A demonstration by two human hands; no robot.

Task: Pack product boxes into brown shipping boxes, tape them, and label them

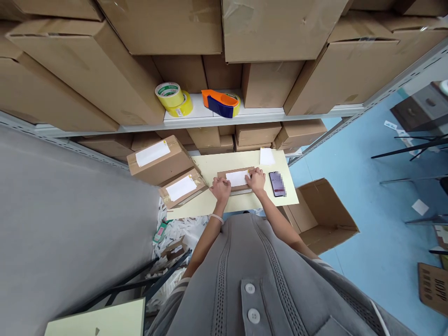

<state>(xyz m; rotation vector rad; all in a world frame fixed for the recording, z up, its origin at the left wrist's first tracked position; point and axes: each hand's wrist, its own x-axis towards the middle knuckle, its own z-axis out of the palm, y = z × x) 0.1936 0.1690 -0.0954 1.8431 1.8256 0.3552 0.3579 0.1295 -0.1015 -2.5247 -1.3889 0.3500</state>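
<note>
A small flat cardboard box (236, 179) with a white label on top lies on the pale yellow table (210, 205). My left hand (220, 188) rests on its left end with the fingers curled over the edge. My right hand (256, 179) presses on its right end, fingers bent down on the label's edge. Two larger labelled boxes (159, 160) (182, 188) are stacked at the table's left. A phone (276, 183) lies just right of my right hand. A white paper slip (267, 156) lies beyond it.
Shelving (224, 117) behind the table is packed with big cartons. Two yellow tape rolls (174, 98) and an orange-blue tape dispenser (220, 102) sit on the shelf. An open empty carton (320, 214) stands on the blue floor at right. White packing scraps (178, 233) lie lower left.
</note>
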